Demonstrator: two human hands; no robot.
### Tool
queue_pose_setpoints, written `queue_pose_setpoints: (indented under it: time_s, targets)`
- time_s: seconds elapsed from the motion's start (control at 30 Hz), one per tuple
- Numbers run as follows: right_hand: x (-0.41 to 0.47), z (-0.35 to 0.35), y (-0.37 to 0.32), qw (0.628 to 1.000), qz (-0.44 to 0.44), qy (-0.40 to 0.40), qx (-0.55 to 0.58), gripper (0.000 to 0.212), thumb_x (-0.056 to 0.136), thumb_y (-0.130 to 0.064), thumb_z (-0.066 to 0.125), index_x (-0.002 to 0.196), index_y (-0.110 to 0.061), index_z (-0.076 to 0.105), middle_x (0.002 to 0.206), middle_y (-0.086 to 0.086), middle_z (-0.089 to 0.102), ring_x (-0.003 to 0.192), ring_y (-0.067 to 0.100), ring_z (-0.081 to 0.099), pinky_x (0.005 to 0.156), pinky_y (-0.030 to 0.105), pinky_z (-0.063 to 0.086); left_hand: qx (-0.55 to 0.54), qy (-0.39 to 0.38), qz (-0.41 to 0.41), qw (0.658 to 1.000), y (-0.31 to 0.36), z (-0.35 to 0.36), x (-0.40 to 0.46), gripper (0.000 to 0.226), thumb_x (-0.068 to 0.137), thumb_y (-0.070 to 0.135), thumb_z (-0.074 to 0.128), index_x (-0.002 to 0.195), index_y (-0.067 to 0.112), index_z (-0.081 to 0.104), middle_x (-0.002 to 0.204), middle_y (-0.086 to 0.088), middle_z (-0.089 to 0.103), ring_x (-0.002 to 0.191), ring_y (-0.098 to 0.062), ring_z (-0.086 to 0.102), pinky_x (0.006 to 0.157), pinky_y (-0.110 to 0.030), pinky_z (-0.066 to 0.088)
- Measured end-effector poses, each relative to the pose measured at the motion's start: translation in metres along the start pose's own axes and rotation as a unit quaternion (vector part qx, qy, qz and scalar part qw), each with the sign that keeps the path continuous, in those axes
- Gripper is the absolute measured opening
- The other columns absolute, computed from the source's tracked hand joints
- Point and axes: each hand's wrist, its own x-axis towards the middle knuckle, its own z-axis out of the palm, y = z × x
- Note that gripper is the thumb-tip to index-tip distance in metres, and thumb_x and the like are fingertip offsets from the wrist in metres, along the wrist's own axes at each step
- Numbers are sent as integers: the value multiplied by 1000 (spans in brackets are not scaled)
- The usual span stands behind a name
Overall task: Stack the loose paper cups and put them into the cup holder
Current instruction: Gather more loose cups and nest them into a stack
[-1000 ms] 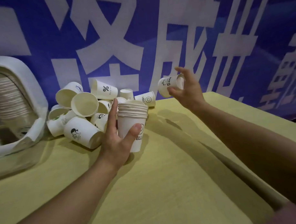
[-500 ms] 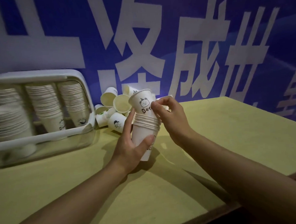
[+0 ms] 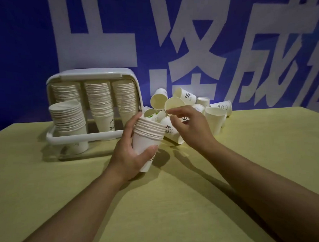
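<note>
My left hand [image 3: 132, 150] grips a stack of white paper cups [image 3: 147, 137], held upright just above the yellow table. My right hand [image 3: 189, 128] hovers to the right of the stack's rim, fingers loosely curled and holding nothing. Behind both hands lies a pile of loose paper cups [image 3: 183, 102], some on their sides, some upright. The white cup holder [image 3: 92, 76] stands at the back left, with tall cup stacks in its three rear slots and one shorter stack [image 3: 68, 120] in front.
A yellow table [image 3: 176, 201] spans the foreground. A blue banner with large white characters [image 3: 188, 38] forms the back wall right behind the holder and the pile. One upright loose cup [image 3: 215, 119] stands right of my right hand.
The cup my right hand held has been pushed down into the stack, and the hand has let go. The view has shifted so the cup holder sits further right and fully in sight.
</note>
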Motion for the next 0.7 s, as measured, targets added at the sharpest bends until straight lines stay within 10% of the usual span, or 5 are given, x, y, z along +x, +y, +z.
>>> queue_pose_setpoints:
  time_s: [0.27,0.47,0.7]
  targets:
    - [-7,-3,42,967,7,-106,-233,43,85,-33,75,126,-28,61,130,-6,54,111,19,56,90,33,47,-20,6,-15,1000,-7,-10,4,93,65,52,71,149,37,34,127,33,52,109,12,55,82,-4,43]
    - [-9,-12,33,947,42,-236,-214,98,73,-40,78,148,-52,16,138,3,49,120,26,51,98,46,51,-16,-44,-28,998,1,-8,-2,83,66,54,72,137,66,30,131,30,52,114,6,55,85,-8,46]
    - [-20,-23,34,909,24,-293,-296,87,79,-54,62,148,-48,10,127,3,59,109,30,56,94,50,50,-9,-92,-29,995,11,-9,-9,86,66,53,72,141,62,31,137,18,53,117,1,56,89,-16,49]
